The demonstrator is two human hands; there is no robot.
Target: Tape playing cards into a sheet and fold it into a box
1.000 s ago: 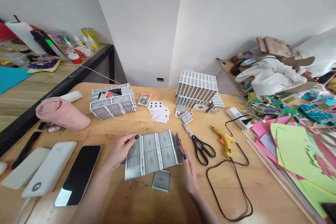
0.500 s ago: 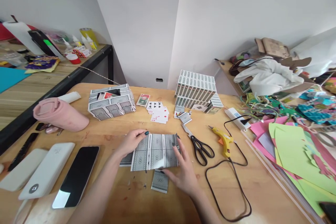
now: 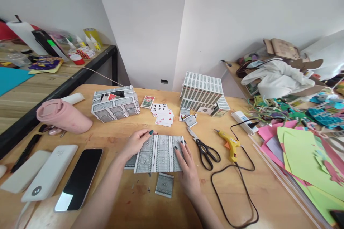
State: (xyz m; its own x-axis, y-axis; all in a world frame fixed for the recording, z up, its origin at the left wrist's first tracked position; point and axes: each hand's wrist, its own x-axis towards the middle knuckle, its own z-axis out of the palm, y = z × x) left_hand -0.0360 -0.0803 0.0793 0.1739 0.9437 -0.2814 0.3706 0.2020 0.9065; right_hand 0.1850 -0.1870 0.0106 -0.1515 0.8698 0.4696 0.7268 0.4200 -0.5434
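Note:
A panel of joined playing cards [image 3: 162,154], backs up with a grey pattern, lies in front of me. My left hand [image 3: 137,145] pinches its upper left edge between thumb and fingers. My right hand [image 3: 187,168] rests on the panel's right side with its fingers stretched out. Part of another grey-backed card [image 3: 130,163] shows under the left side. Just below the panel is a loose, cut card piece [image 3: 164,185]. Beyond it, several face-up playing cards [image 3: 163,115] are spread beside a card pack [image 3: 147,102].
Black scissors [image 3: 206,150] and a yellow glue gun [image 3: 231,144] with a looping cord lie right. A card-covered box [image 3: 115,104] and stacked card boxes [image 3: 201,91] stand behind. Left are a phone [image 3: 80,179], a power bank [image 3: 51,171] and a pink tumbler [image 3: 64,116].
My right hand has shifted from gripping the panel's right edge to lying flat on it. The panel's right side now lies flatter. My left hand keeps its pinch.

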